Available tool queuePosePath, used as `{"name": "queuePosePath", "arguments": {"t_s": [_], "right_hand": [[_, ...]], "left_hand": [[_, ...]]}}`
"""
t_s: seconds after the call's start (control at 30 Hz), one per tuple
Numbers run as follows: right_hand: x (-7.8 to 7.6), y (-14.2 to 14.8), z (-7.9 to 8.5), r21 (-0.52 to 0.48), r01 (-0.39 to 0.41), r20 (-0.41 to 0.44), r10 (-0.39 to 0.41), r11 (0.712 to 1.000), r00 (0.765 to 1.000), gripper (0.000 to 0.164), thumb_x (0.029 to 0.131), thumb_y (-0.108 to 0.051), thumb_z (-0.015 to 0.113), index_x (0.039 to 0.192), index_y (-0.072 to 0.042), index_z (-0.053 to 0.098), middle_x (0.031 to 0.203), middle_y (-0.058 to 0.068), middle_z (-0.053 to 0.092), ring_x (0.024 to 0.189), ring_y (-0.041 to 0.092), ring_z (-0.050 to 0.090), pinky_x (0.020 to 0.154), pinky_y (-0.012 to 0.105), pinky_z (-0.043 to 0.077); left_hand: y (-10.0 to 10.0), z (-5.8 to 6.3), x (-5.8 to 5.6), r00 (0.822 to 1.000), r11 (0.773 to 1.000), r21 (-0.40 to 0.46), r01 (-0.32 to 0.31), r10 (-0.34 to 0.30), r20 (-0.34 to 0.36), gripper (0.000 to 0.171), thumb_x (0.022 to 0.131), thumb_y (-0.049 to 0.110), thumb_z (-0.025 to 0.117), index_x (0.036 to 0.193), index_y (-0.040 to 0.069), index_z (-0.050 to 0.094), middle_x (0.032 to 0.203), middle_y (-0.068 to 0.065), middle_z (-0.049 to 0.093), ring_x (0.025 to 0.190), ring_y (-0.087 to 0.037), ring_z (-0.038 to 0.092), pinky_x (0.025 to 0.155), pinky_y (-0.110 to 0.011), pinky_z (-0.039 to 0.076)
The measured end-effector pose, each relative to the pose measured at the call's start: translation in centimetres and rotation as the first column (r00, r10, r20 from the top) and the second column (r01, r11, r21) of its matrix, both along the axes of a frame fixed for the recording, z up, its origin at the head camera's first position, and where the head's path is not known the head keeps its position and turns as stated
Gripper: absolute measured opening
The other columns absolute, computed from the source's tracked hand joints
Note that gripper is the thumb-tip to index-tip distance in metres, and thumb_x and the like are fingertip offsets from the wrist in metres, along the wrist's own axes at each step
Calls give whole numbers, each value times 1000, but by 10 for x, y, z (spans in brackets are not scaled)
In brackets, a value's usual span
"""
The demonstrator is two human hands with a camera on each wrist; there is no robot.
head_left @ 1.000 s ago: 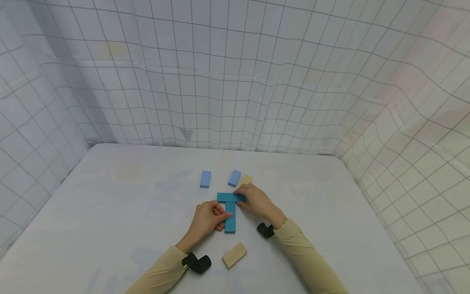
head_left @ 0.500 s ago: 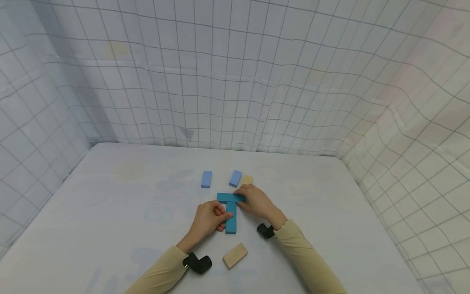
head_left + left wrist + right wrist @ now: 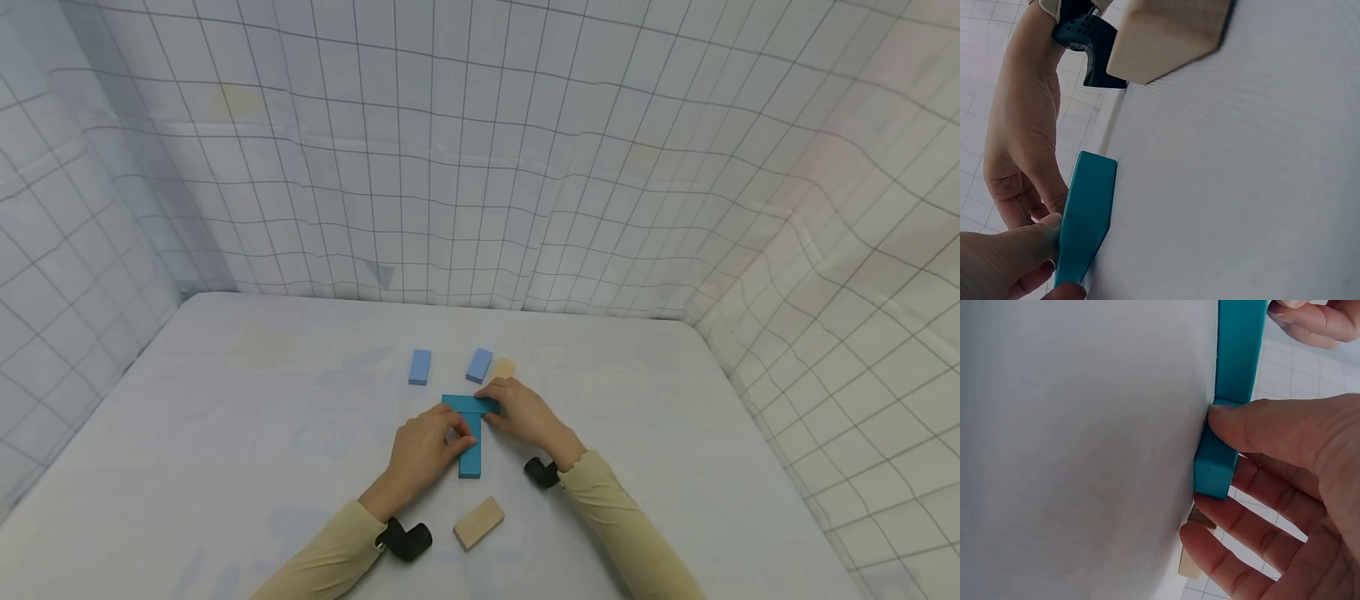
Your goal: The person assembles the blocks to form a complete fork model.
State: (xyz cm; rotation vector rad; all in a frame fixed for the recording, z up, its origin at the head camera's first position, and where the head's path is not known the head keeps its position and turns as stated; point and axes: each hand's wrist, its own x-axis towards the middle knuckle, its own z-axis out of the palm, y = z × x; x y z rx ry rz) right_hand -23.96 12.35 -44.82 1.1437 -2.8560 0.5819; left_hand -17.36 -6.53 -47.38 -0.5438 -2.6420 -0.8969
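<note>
Two long teal blocks form a T on the table: a crossbar block [image 3: 459, 404] and a stem block [image 3: 469, 463] running from its middle toward me. My right hand [image 3: 525, 412] pinches the crossbar's right end, thumb on the near side and fingertips on the far side; the right wrist view shows that block's end [image 3: 1215, 472] between them. My left hand [image 3: 423, 450] is at the stem's left, its thumb on the stem and its forefinger reaching to the crossbar's left part. In the left wrist view its thumb [image 3: 1032, 244] lies against the teal stem [image 3: 1088, 206].
Behind the T lie two light blue blocks [image 3: 420, 367] [image 3: 478, 365] and a pale wooden block [image 3: 504, 368], partly hidden by the right hand. Nearer me, a bare wooden block [image 3: 478, 523] lies between the forearms. Grid-patterned cloth [image 3: 465, 167] hangs around the white table [image 3: 262, 417].
My left fingers have stretched forward from beside the stem to the crossbar's left part, with the thumb still on the stem. The right hand keeps its pinch on the crossbar.
</note>
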Motion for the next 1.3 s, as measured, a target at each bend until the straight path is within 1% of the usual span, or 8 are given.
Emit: {"name": "queuePosePath", "arguments": {"t_s": [0.2,0.33,0.43,0.57,0.67,0.8,1.03,1.3], "right_hand": [[-1,2,-2,-6,-7,8,7,1000,1000,34,86,-10,72,118,-5,64,113,6,61,103,20,57,87,34,47],[0,2,-2,-4,4,16,-4,1000,1000,33,86,-10,71,119,-6,64,114,5,61,104,19,57,88,34,47],[0,1,-2,2,6,11,-6,1000,1000,33,86,-10,71,118,-6,64,114,6,61,104,20,57,88,34,47],[0,1,-1,4,4,0,-4,1000,1000,33,86,-9,71,118,-5,64,113,6,61,104,20,57,88,34,47],[0,2,-1,-5,-3,-7,3,1000,1000,33,86,-8,71,117,-5,64,112,6,61,103,20,57,88,35,47],[0,3,-2,-13,-13,-12,13,1000,1000,33,85,-8,72,117,-4,65,110,6,62,102,20,57,87,35,47],[-1,4,-3,-20,-6,-5,6,1000,1000,33,85,-9,72,117,-5,65,110,6,62,103,19,57,88,35,46],[-1,5,-4,-16,-5,4,5,1000,1000,34,86,-10,72,118,-6,64,110,5,61,102,19,56,87,34,47]], "left_hand": [[0,4,1,996,996,-93,13,-21,-85,11,77,31,79,77,22,72,82,7,60,52,-7,52,42,-19,38],[-1,6,1,989,985,-164,51,-73,-131,11,78,30,78,78,20,73,79,8,59,55,-9,56,43,-20,39],[-4,6,-1,983,970,-225,87,-121,-140,11,79,32,77,81,22,75,82,10,61,67,-9,58,48,-21,43],[-11,5,-4,967,952,-254,170,-211,-145,18,78,34,78,88,19,76,92,9,66,83,-11,54,64,-23,49],[-17,6,-6,950,939,-241,245,-282,-133,25,78,35,78,93,15,76,97,6,66,87,-13,52,75,-26,48],[-21,8,-5,945,929,-208,306,-323,-56,30,80,36,75,100,14,75,102,5,66,92,-14,55,83,-30,48],[-24,0,-6,944,937,-132,323,-329,-28,32,82,37,73,105,16,75,104,7,65,88,-10,55,70,-25,49],[-29,-9,-9,947,947,-20,322,-321,14,32,82,42,72,107,22,74,108,14,63,101,-7,56,81,-30,50]]}}
